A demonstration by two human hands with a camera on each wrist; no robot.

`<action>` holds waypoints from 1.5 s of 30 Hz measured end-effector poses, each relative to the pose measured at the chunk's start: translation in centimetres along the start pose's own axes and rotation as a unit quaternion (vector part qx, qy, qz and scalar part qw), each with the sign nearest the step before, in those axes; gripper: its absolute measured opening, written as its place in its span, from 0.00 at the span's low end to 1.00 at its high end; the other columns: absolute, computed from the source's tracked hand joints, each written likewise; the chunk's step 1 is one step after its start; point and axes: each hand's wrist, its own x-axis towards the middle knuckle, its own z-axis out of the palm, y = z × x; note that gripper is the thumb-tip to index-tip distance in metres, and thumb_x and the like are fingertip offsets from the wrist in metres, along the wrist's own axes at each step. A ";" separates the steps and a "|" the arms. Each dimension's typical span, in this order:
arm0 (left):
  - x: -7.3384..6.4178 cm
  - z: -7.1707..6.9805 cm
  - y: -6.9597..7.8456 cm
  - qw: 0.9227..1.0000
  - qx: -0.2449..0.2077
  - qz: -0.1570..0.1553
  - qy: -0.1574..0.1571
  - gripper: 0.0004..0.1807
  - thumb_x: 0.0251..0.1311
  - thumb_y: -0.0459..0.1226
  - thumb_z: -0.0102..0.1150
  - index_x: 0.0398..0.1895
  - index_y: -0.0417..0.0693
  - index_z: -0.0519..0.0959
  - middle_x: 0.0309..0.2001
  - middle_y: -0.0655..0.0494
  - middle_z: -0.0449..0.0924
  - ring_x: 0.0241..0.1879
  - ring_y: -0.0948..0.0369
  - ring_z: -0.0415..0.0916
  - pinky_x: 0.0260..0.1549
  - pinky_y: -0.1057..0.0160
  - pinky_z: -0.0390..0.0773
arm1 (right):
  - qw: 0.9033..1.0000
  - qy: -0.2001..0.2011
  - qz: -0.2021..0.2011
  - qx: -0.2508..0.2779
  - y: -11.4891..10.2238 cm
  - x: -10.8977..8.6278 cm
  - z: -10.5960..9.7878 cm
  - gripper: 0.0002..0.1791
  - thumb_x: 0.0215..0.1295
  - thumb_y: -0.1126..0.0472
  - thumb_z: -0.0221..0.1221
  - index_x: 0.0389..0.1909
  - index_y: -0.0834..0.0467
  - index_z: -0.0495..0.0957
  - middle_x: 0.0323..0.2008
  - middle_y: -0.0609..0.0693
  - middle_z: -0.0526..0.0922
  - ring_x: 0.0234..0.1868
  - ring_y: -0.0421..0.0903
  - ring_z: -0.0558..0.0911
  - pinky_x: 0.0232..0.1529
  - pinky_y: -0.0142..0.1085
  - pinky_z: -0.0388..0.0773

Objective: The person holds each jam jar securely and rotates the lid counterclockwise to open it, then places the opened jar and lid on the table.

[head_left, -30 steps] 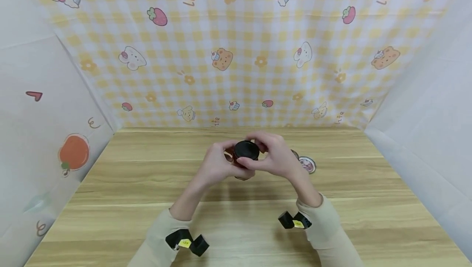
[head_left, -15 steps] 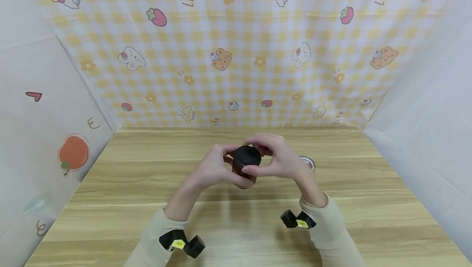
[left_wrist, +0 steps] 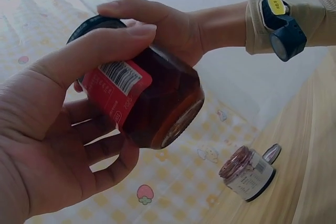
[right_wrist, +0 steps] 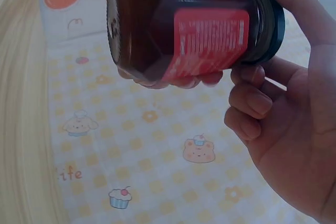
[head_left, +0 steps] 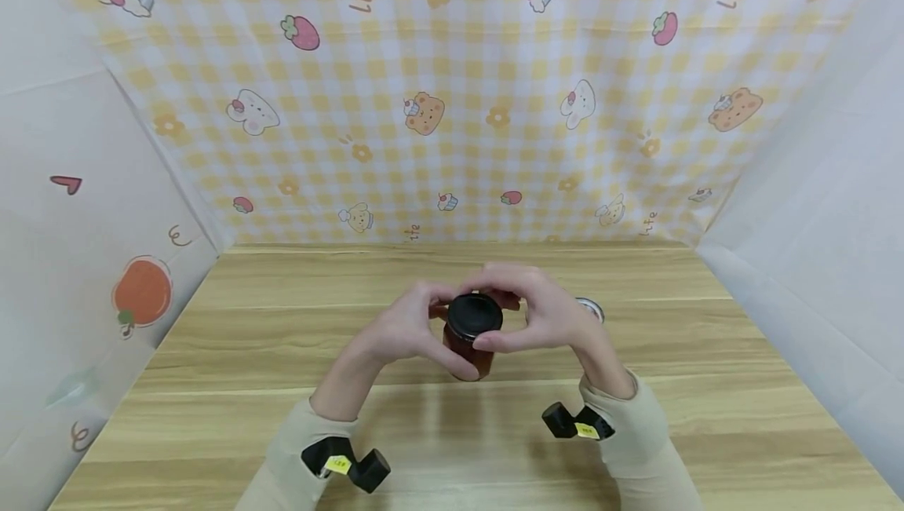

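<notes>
A glass jar of dark red contents, with a red barcode label, is held up over the table in both hands. My left hand grips the jar's body, its thumb along the near side and its fingers on the far side. Around the black lid curl the thumb and fingers of my right hand. The lid sits on the jar's mouth. In the left wrist view, a second jar with a pale label stands uncapped on the table, smeared dark red inside. Its body is mostly hidden behind my right hand in the head view.
A loose round lid lies on the wooden table, close to the uncapped jar. A yellow checked cloth hangs along the table's back edge, with white sheets at both sides. Small black cameras are strapped on both sleeves.
Both hands have brought the jar slightly toward the near side, and more of its body shows below the lid. My right hand has shifted around the lid, now covering more of the things behind it.
</notes>
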 end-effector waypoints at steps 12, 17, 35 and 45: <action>-0.2 -0.3 -0.2 1.000 0.007 0.021 -0.012 0.32 0.39 0.30 0.82 0.53 0.46 0.83 0.48 0.54 0.86 0.50 0.52 0.80 0.55 0.46 0.72 | 1.000 -0.020 0.004 0.022 0.3 -0.4 -0.4 0.37 0.62 0.37 0.64 0.62 0.61 0.78 0.35 0.42 0.75 0.28 0.46 0.68 0.29 0.36 0.67; -0.4 -0.3 0.2 0.998 0.059 -0.003 0.024 0.27 0.36 0.34 0.84 0.46 0.49 0.85 0.42 0.59 0.86 0.46 0.56 0.80 0.49 0.49 0.74 | 0.999 -0.015 0.026 0.025 0.2 -0.5 -0.6 0.42 0.60 0.35 0.62 0.65 0.62 0.75 0.33 0.42 0.74 0.26 0.45 0.67 0.25 0.37 0.67; 0.0 2.2 0.8 0.945 0.248 0.001 0.215 0.25 0.34 0.41 0.87 0.39 0.48 0.85 0.32 0.63 0.81 0.29 0.63 0.75 0.27 0.63 0.77 | 0.971 0.061 0.131 -0.190 -1.7 -0.1 0.0 0.24 0.60 0.49 0.72 0.53 0.57 0.81 0.22 0.38 0.71 0.22 0.35 0.68 0.24 0.31 0.69; 0.0 2.9 0.7 0.903 0.341 -0.026 0.259 0.24 0.34 0.42 0.85 0.37 0.47 0.84 0.32 0.60 0.79 0.31 0.63 0.73 0.28 0.64 0.75 | 0.961 0.060 0.148 -0.224 -1.5 0.1 0.5 0.24 0.58 0.44 0.71 0.49 0.54 0.81 0.22 0.38 0.72 0.24 0.36 0.70 0.25 0.32 0.70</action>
